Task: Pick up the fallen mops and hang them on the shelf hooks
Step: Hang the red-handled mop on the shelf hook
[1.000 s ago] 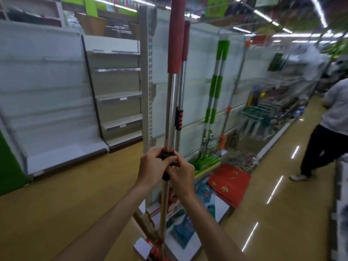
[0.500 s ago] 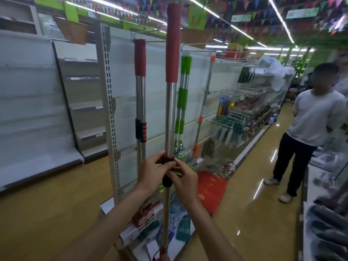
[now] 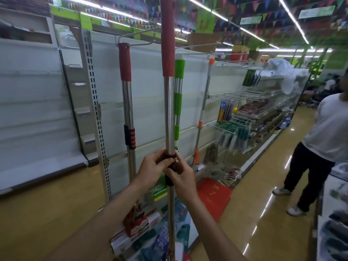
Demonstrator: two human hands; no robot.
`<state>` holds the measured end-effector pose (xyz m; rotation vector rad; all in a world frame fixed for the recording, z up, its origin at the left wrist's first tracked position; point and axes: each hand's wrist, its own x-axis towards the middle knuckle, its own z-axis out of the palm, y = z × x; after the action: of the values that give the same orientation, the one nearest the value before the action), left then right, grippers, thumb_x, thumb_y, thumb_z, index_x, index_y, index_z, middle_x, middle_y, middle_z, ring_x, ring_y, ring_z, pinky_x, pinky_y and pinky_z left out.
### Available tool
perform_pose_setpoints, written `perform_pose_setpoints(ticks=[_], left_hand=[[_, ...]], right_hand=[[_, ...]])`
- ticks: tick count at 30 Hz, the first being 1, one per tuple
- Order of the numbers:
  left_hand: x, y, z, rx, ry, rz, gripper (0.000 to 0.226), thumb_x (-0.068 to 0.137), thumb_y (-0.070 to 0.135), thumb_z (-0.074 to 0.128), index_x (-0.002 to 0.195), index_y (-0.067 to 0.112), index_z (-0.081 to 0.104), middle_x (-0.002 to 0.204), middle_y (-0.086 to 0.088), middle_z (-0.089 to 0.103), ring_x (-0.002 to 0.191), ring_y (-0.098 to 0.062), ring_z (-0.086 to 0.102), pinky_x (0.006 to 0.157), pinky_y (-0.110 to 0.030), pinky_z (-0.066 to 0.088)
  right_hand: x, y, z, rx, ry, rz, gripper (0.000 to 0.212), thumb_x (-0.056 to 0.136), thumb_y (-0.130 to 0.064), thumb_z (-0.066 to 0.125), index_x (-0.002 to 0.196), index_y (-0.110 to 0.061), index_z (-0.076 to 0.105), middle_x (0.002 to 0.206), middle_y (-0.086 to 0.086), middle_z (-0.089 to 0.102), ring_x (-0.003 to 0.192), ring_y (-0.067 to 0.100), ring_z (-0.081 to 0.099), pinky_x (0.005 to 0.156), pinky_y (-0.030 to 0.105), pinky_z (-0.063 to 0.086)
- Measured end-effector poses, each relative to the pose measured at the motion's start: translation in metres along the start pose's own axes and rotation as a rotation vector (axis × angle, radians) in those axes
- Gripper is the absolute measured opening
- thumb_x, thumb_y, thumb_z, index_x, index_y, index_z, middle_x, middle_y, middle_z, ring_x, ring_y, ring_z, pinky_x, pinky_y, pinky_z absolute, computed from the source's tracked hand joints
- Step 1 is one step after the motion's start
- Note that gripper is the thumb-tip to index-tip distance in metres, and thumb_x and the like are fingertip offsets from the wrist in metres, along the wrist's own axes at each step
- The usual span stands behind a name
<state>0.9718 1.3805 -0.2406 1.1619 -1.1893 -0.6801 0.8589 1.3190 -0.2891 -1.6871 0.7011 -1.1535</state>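
— Shop aisle: white shelving bay [image 3: 150, 113], wire hook [image 3: 139, 35] up top. Where is the mop?

— Red-gripped steel mop pole [image 3: 168, 113] is standing upright; left hand [image 3: 150, 169] and right hand [image 3: 181, 178] are both clasping its black collar [image 3: 170, 157], likely steadying it for hanging.

Readable text is scarce. Blue package [image 3: 163, 240] on the near low shelf, just left of the mop pole: large "38" printed on it, plus smaller characters above, too blurred to read. Red mat [image 3: 213, 196] on the floor-level shelf: gold characters, not legible. Green hanging signs [image 3: 316, 11] at the ceiling, far right: white lettering, too blurred.
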Motion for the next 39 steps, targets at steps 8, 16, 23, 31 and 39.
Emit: perform_pose_setpoints(ticks=[8,16,23,31,39], left_hand=[[0.025,-0.032,0.0,0.01,-0.053,-0.042,0.032,0.097,0.002,0.058,0.112,0.028,0.068,0.104,0.002,0.076,0.105,-0.014,0.071,0.094,-0.03,0.057],[0.063,-0.066,-0.007,-0.039,-0.026,-0.089,0.034,0.098,-0.002,0.054,0.123,0.018,0.064,0.113,0.001,0.074,0.111,-0.016,0.069,0.093,-0.026,0.056],[0.081,-0.076,-0.008,-0.003,0.036,-0.131,0.038,0.099,0.001,0.055,0.136,0.009,0.058,0.111,-0.011,0.074,0.106,-0.022,0.072,0.087,-0.027,0.057],[0.084,-0.061,-0.004,0.074,0.099,-0.132,0.035,0.1,-0.001,0.05,0.134,0.006,0.057,0.121,-0.019,0.067,0.104,-0.017,0.07,0.083,-0.022,0.055],[0.09,-0.032,0.005,0.343,0.333,-0.103,0.023,0.093,0.019,0.069,0.114,0.008,0.07,0.108,-0.003,0.073,0.102,-0.011,0.068,0.094,-0.026,0.053]], right_hand=[[0.023,0.038,0.003,-0.045,0.07,-0.006,0.064,0.083,-0.022,0.08,0.143,-0.022,0.056,0.107,-0.008,0.076,0.101,0.005,0.072,0.092,0.039,0.06],[0.061,0.063,0.012,-0.093,0.084,0.011,0.078,0.084,-0.012,0.081,0.153,-0.021,0.045,0.109,-0.005,0.075,0.088,-0.019,0.064,0.08,0.007,0.05],[0.08,0.073,0.017,-0.074,0.043,0.004,0.073,0.086,-0.011,0.079,0.15,-0.025,0.048,0.093,-0.038,0.066,0.091,-0.017,0.065,0.081,0.009,0.051],[0.09,0.072,0.019,-0.01,-0.015,-0.042,0.067,0.089,-0.013,0.077,0.148,-0.03,0.051,0.102,-0.013,0.076,0.091,-0.009,0.069,0.08,0.013,0.056],[0.096,0.072,0.024,-0.077,-0.072,-0.099,0.063,0.087,-0.024,0.079,0.144,-0.03,0.055,0.105,-0.006,0.077,0.095,0.008,0.072,0.082,0.039,0.06]])
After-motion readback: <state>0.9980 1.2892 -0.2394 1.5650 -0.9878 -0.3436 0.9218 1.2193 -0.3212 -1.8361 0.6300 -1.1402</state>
